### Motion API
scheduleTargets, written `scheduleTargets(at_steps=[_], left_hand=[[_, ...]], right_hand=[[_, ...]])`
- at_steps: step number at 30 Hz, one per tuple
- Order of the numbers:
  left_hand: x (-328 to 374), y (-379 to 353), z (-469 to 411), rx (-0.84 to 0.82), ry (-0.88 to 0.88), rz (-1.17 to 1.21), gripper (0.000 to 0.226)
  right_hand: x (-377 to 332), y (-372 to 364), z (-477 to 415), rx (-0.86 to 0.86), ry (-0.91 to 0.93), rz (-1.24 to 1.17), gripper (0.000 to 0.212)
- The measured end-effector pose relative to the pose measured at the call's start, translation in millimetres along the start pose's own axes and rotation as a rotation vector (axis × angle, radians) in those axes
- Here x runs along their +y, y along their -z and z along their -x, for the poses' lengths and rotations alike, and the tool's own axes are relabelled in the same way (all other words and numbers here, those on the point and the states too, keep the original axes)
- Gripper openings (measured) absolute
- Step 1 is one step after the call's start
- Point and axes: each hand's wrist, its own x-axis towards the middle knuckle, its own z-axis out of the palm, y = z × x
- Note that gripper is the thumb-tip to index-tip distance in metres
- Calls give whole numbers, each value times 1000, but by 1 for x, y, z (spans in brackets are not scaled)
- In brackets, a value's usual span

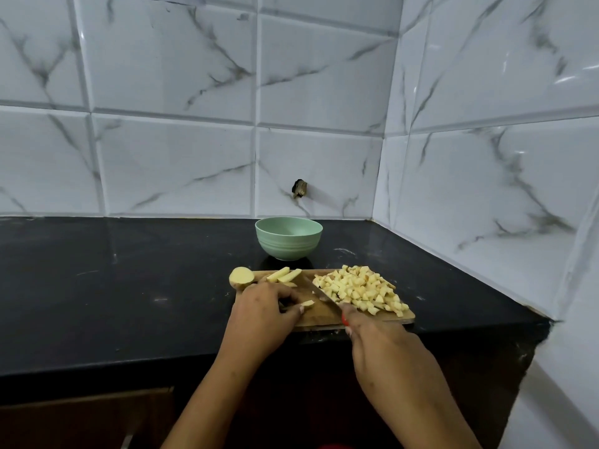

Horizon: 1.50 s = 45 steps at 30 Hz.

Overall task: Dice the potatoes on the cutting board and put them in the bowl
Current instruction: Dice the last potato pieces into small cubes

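Head view: bowl (288, 249) behind board (319, 311), dice (359, 288) heaped right.

Wooden cutting board (319, 311), glossy black stone counter (129, 270), glossy marbled wall tiles (171, 163), matt green bowl (288, 243)

From the left edge of the counter (113, 286) up to the cutting board (319, 314), the dark surface lies open and a hand can pass. The board sits near the front edge, toward the right. Behind it the green bowl (288, 243) stands near the back edge, with a narrow gap between them. On the board the diced potato pile (359, 290) fills the right half. A potato half (241, 277) and strips (285, 275) occupy the far left corner. The left hand (265, 315), holding a potato piece (308, 303), and the right hand (372, 332), gripping the knife (319, 291), cover the near side. The tiled wall (486, 196) closes the right edge.
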Motion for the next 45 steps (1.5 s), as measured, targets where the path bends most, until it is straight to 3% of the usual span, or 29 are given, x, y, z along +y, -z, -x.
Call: scheduleTargets(at_steps=[7,13,19,25,32,38,45], left_hand=[[2,0,1,6,14,16,12],[0,3,2,31,47,45,17],[-2,6,3,25,47,95,11],[-2,9,5,23,60,125,13],[-5,5,5,68,81,190,17],[-5,6,6,48,75,186,18],[-5,3,9,122,105,197,26]], right_hand=[[-15,-9,0,-151,12,95,61],[-8,-12,-5,-79,7,57,58],[-17,-10,2,-152,27,51,59],[-11,-8,-9,-56,29,16,59],[-24,-13,-1,-112,54,25,59],[-20,-11,-8,-55,41,-21,59],[-37,-8,-2,-212,55,70,69]])
